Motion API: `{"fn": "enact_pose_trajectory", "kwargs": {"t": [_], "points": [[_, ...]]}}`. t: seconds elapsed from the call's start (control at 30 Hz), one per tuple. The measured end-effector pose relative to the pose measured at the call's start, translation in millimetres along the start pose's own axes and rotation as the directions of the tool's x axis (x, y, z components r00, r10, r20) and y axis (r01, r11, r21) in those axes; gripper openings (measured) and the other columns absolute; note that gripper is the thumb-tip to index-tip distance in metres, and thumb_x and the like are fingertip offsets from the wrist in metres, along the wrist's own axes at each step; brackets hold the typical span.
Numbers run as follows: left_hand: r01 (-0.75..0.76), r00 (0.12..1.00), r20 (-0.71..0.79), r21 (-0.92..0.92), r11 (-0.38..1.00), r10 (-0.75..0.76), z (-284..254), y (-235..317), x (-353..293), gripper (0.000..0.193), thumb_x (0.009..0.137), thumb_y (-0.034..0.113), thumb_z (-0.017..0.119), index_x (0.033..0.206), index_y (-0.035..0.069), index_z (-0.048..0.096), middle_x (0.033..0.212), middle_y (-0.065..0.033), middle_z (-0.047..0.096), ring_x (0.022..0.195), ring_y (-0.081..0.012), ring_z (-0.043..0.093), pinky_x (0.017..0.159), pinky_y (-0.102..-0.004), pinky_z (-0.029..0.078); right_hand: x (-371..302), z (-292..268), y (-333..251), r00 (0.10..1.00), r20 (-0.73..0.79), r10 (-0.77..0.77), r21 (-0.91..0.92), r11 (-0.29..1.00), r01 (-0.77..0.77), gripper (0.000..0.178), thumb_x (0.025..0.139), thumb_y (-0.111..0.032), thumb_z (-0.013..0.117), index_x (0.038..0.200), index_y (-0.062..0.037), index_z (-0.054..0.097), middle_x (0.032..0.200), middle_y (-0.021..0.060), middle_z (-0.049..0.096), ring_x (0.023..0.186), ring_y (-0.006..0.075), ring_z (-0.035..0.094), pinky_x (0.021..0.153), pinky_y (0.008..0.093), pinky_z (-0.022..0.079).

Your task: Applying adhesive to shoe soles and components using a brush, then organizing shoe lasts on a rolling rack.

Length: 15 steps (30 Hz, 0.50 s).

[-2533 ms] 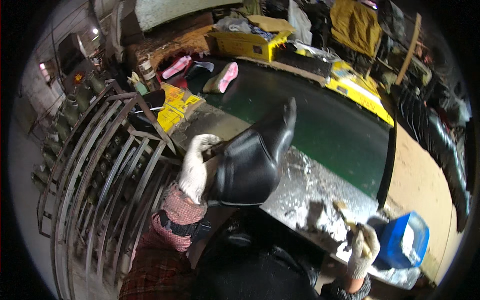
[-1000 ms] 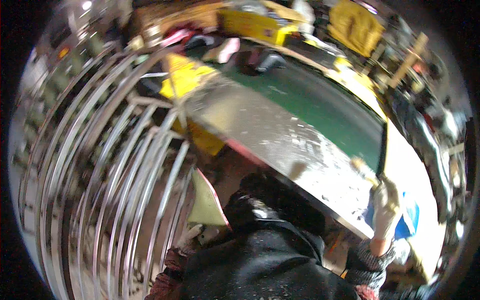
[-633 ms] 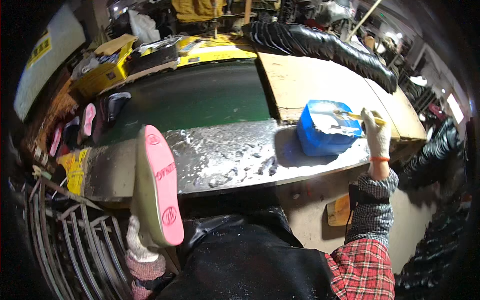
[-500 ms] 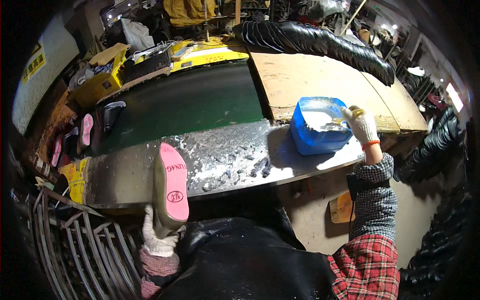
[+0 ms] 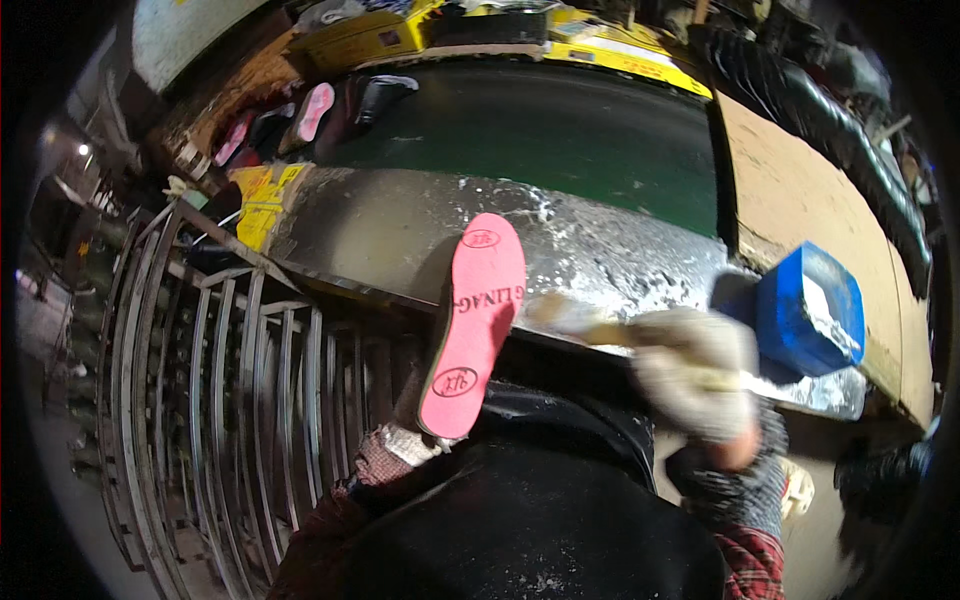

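My left hand [image 5: 400, 446], in a whitish knit glove, is closed around the heel end of an upturned shoe. Its fingers are mostly hidden beneath. The shoe's pink sole [image 5: 473, 325], with dark markings, faces up and leans over the bench's front edge. My right hand [image 5: 698, 375], gloved too and smeared by motion, is wrapped round the handle of a brush [image 5: 580, 322]. The brush's blurred head points left, close to the sole but apart from it. Right of that hand, a blue plastic tub [image 5: 790, 315] holding white paste stands on the bench.
The metal bench top [image 5: 370, 215] is splattered white. Behind it runs a dark green belt [image 5: 560, 150] with several shoes [image 5: 312, 112] at its left end. A metal rack [image 5: 230, 380] stands at my left. Tan boards [image 5: 800, 170] and a stack of black pieces [image 5: 800, 90] lie at the right.
My view has swung left. My right hand has left the tub and come over toward the shoe with the brush. The shoe's sole is now turned more squarely upward, still in my left hand.
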<state>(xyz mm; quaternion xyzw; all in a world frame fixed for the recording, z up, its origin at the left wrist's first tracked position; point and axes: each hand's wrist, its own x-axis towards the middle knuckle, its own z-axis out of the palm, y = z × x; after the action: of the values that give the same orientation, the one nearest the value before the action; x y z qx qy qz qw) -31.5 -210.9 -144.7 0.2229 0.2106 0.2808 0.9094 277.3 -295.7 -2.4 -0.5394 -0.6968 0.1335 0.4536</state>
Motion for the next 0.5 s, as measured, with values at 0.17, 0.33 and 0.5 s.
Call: {"fn": "enact_pose_trajectory", "kwargs": {"t": [0.17,0.33,0.5], "points": [[-0.011,1.0,-0.004,-0.035,0.999,0.011,-10,-4,-4,0.05,0.095,0.053,0.043,0.124,0.013,0.053,0.113,-0.0098,0.059,0.092,-0.0244,0.058,0.061,-0.0369,0.048,77,81,55,0.948,-0.061,0.312,0.416,0.872,-0.26,0.023,0.092,-0.017,0.062,0.106,0.0016,0.065,0.08,0.0056,0.066,0.069,0.0085,0.059,0.061,0.0244,0.05],[0.008,0.999,0.036,-0.068,0.998,-0.006,-15,-10,3,0.052,0.095,0.052,0.043,0.126,0.012,0.051,0.116,-0.0104,0.059,0.096,-0.0246,0.058,0.065,-0.0374,0.05,24,45,52,0.959,0.105,0.263,0.376,0.882,-0.283,0.02,0.092,-0.011,0.057,0.102,0.0062,0.061,0.088,0.0113,0.067,0.075,0.0175,0.065,0.072,0.0294,0.056],[0.012,0.999,0.04,-0.087,0.996,-0.008,-20,-10,2,0.053,0.095,0.052,0.043,0.128,0.011,0.05,0.119,-0.0111,0.058,0.101,-0.0249,0.058,0.07,-0.0379,0.051,85,51,18,0.926,-0.034,0.376,0.368,0.866,-0.338,0.02,0.093,-0.02,0.06,0.094,-0.001,0.066,0.08,0.0101,0.067,0.072,0.0136,0.065,0.065,0.0247,0.054]]}}
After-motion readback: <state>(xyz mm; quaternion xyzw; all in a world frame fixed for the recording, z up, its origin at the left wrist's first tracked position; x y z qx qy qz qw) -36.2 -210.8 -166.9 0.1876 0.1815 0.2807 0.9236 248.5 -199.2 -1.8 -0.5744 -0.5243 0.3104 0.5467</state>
